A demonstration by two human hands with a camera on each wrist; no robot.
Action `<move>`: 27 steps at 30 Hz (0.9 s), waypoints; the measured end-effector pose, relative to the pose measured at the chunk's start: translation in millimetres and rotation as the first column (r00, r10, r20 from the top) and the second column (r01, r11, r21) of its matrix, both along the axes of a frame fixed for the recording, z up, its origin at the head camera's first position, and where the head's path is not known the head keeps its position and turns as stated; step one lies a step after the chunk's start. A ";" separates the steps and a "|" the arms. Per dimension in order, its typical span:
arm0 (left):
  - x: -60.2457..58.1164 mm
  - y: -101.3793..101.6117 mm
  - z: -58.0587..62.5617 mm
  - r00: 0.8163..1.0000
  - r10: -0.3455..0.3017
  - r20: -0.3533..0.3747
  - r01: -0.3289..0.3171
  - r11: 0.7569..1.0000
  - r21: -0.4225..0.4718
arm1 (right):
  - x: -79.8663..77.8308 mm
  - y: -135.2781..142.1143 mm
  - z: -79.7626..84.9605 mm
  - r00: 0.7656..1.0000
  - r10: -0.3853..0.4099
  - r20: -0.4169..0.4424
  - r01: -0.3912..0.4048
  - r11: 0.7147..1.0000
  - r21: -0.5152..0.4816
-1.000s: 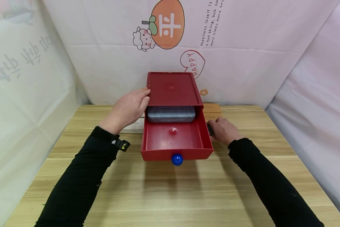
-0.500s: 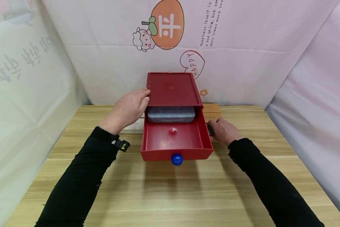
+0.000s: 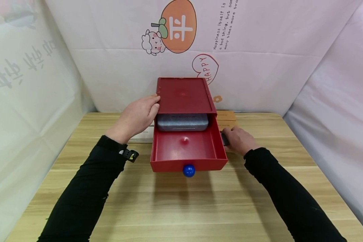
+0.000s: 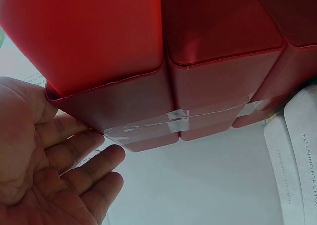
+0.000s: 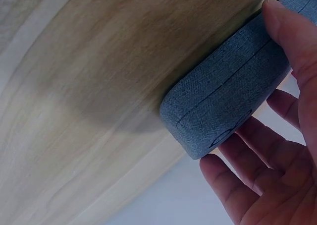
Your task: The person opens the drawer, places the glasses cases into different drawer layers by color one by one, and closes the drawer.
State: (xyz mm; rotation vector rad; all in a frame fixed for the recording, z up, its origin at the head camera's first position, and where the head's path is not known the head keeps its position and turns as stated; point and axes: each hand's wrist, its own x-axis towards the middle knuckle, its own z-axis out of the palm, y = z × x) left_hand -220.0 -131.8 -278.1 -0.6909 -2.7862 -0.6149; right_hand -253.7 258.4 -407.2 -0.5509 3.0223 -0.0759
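Observation:
A red drawer cabinet (image 3: 184, 95) stands at the back of the table, its top drawer (image 3: 188, 164) pulled out by a blue round knob (image 3: 188, 170). Inside the drawer, toward its rear, lies a grey-blue hard case (image 3: 182, 122). My left hand (image 3: 137, 116) rests against the cabinet's upper left edge; in the left wrist view its lower fingers (image 4: 94, 170) hang loosely beside the red casing. To the right of the drawer, my right hand (image 3: 240, 138) grips a grey-blue fabric glasses case (image 5: 223, 81), thumb on one side and fingers on the other, close over the wooden table.
Left of the cabinet are white boxes (image 3: 143, 135) with small print. An orange-brown box (image 3: 226, 117) stands to its right. In the left wrist view, clear tape (image 4: 178, 121) joins several red drawer units. A printed white cloth (image 3: 254, 74) hangs behind the table (image 3: 187, 208).

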 end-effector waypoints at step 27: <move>-1.3 -1.1 -1.4 1.000 -0.007 0.002 0.007 1.000 0.008 | 2.2 -1.2 1.4 0.997 -0.013 0.079 0.011 1.000 0.026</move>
